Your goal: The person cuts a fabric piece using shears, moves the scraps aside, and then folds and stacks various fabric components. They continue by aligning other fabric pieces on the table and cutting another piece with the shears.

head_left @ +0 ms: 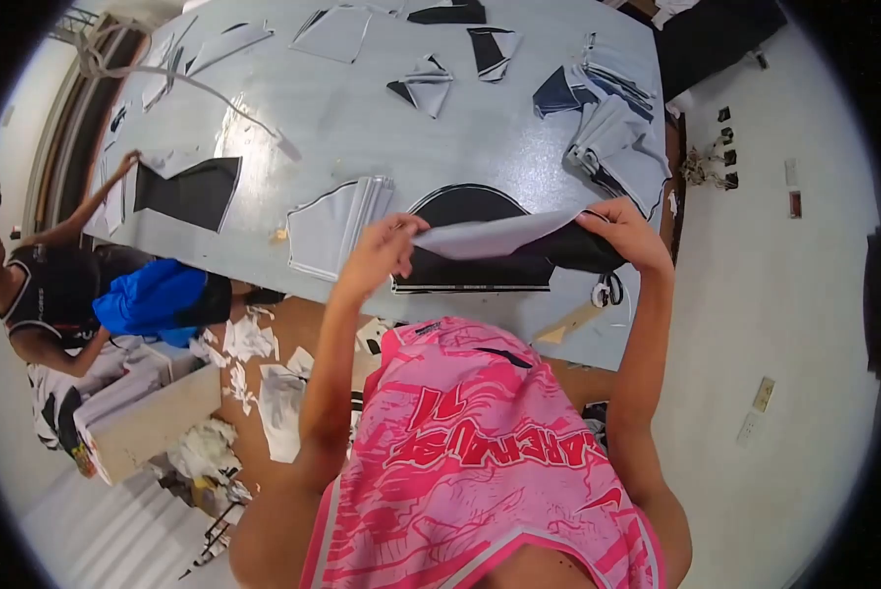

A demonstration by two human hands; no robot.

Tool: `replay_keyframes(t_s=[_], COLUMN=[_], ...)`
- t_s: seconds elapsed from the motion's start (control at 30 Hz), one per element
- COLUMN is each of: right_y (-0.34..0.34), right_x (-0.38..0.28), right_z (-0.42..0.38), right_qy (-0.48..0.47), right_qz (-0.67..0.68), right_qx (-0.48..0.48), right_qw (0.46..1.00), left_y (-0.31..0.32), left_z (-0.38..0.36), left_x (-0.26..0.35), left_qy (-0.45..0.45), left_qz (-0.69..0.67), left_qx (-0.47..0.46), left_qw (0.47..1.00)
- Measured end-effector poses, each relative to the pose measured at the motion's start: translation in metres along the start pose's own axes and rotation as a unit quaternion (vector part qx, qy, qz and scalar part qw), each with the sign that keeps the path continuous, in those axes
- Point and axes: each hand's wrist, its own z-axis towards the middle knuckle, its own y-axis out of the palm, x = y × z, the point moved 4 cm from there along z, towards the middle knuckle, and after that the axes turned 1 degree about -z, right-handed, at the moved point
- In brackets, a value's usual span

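Both my hands hold up a folded fabric piece point(499, 236), light grey on one face and black on the other. My left hand point(385, 253) pinches its left end, and my right hand point(625, 232) grips the right end. Beneath it a black fabric panel point(470, 204) with a curved top edge and a straight striped bottom edge lies flat on the table. Just left of the panel is a stack of light grey cut pieces point(337, 226). Black-handled scissors point(607, 290) rest to the right, near the table's front edge.
The large grey table point(293, 128) bears scattered fabric pieces, a fabric pile point(617, 137) at right and a black panel point(190, 191) at left. A co-worker point(53, 285) stands at left, touching cloth. Scraps point(249, 339) litter the floor. A white cable point(205, 86) hangs over the table.
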Motion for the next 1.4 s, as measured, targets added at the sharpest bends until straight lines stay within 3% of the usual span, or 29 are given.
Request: replay_keyframes(t_s=[0.07, 0.13, 0.2, 0.27, 0.33, 0.37, 0.43, 0.47, 0.5, 0.53, 0.57, 0.6, 0.7, 0.8, 0.83, 0.9, 0.93, 1.0, 1.07, 1.1, 1.17, 1.2, 1.27, 1.4], right_y=[-0.009, 0.000, 0.010, 0.034, 0.056, 0.061, 0.064, 0.064, 0.064, 0.067, 0.073, 0.081, 0.123, 0.174, 0.183, 0.189, 0.192, 0.190, 0.181, 0.175, 0.164, 0.156, 0.134, 0.081], right_x=[0.032, 0.031, 0.095, 0.109, 0.143, 0.156, 0.182, 0.211, 0.230, 0.243, 0.251, 0.270, 0.338, 0.374, 0.377, 0.392, 0.395, 0.387, 0.363, 0.345, 0.316, 0.305, 0.279, 0.247], right_z=[0.025, 0.058, 0.125, 0.168, 0.192, 0.187, 0.165, 0.150, 0.125, 0.094, 0.059, 0.028, -0.048, -0.083, -0.084, -0.084, -0.080, -0.082, -0.091, -0.095, -0.098, -0.093, -0.080, -0.025], right_qy=[0.054, 0.037, 0.014, -0.044, -0.071, -0.068, -0.018, -0.019, -0.010, 0.002, 0.079, 0.138, 0.262, 0.289, 0.238, 0.231, 0.210, 0.173, 0.199, 0.197, 0.162, 0.159, 0.063, 0.018], right_qz=[-0.110, -0.151, -0.194, -0.262, -0.194, -0.197, -0.144, -0.129, -0.163, -0.195, -0.132, -0.154, -0.131, -0.168, -0.196, -0.165, -0.138, -0.138, -0.003, -0.002, 0.156, 0.157, 0.068, 0.011], right_qx=[-0.065, -0.090, -0.142, -0.112, -0.003, -0.006, 0.138, 0.216, 0.268, 0.319, 0.353, 0.376, 0.428, 0.447, 0.442, 0.437, 0.422, 0.459, 0.520, 0.524, 0.525, 0.525, 0.580, 0.586], right_qw=[0.990, 0.984, 0.971, 0.958, 0.978, 0.978, 0.980, 0.968, 0.949, 0.927, 0.923, 0.903, 0.855, 0.830, 0.842, 0.853, 0.871, 0.860, 0.831, 0.829, 0.821, 0.821, 0.810, 0.810], left_y=[0.001, 0.004, -0.004, -0.017, -0.034, -0.038, -0.056, -0.066, -0.067, -0.062, -0.056, -0.053, -0.045, -0.046, -0.047, -0.051, -0.049, -0.054, -0.055, -0.053, -0.046, -0.036, -0.044, -0.057], left_z=[0.005, 0.013, 0.032, 0.056, 0.074, 0.080, 0.079, 0.081, 0.079, 0.075, 0.071, 0.066, 0.061, 0.066, 0.069, 0.073, 0.069, 0.067, 0.065, 0.059, 0.045, 0.037, 0.042, 0.070], left_x=[-0.050, -0.090, -0.146, -0.201, -0.248, -0.267, -0.303, -0.318, -0.309, -0.292, -0.284, -0.276, -0.265, -0.255, -0.255, -0.251, -0.242, -0.233, -0.218, -0.202, -0.175, -0.152, -0.135, -0.082], left_qy=[-0.025, -0.050, -0.057, -0.069, -0.060, -0.063, -0.108, -0.077, -0.075, -0.090, -0.105, 0.022, 0.006, -0.019, -0.015, -0.007, 0.097, 0.113, 0.084, 0.089, -0.096, -0.123, -0.098, -0.016], left_qz=[-0.040, -0.092, -0.141, -0.186, -0.074, -0.079, -0.079, -0.030, -0.031, 0.101, 0.231, 0.395, 0.431, 0.426, 0.433, 0.456, 0.484, 0.478, 0.431, 0.431, 0.237, 0.159, 0.138, 0.137], left_qx=[0.022, 0.069, 0.094, 0.119, 0.214, 0.214, 0.267, 0.273, 0.276, 0.282, 0.282, 0.336, 0.315, 0.282, 0.266, 0.254, 0.270, 0.249, 0.212, 0.210, 0.147, 0.145, 0.132, 0.147], left_qw=[0.999, 0.992, 0.984, 0.973, 0.972, 0.972, 0.954, 0.959, 0.958, 0.950, 0.925, 0.855, 0.846, 0.860, 0.861, 0.853, 0.826, 0.835, 0.873, 0.873, 0.956, 0.969, 0.977, 0.979])
